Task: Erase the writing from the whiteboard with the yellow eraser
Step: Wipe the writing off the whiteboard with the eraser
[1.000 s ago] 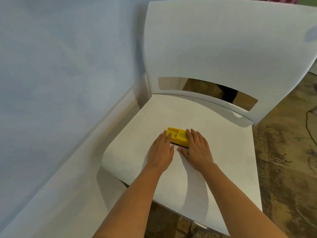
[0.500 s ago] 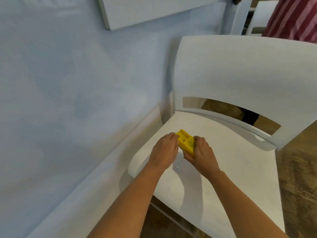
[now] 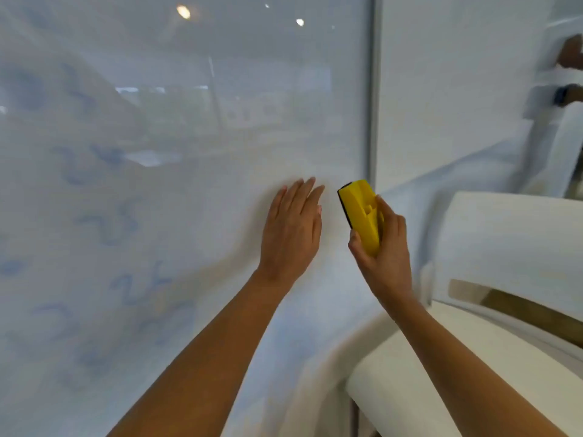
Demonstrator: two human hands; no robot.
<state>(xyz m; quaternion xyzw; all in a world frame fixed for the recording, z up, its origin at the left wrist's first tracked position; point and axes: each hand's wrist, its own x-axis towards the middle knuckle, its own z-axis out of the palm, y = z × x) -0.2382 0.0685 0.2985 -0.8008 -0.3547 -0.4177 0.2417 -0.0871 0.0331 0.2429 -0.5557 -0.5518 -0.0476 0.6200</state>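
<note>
**Eraser raised beside the board, blue writing untouched**

Nearest the camera, two bare forearms came up from the bottom edge, side by side. On the right sat the white chair, its seat low in the corner and its backrest, with a slot cut through it, rising behind the right arm.

Up at the wrists, the right hand was wrapped around the yellow eraser, thumb on its near side and fingers curled over the far side. The eraser stood nearly upright, its dark pad turned left toward the board. Whether the pad touched the surface could not be told; it sat just left of the board's vertical edge strip.

Just beside it, the left hand was spread wide and flat, fingers together and pointing up, holding nothing and laid against the whiteboard or just off it.

Further left on the board, the blue writing ran down in blurred strokes, well apart from the eraser. The glossy surface carried reflections of ceiling lights near the top.

Far right, past the edge strip, a pale wall and some blurred white shapes were too smeared to make out.
</note>
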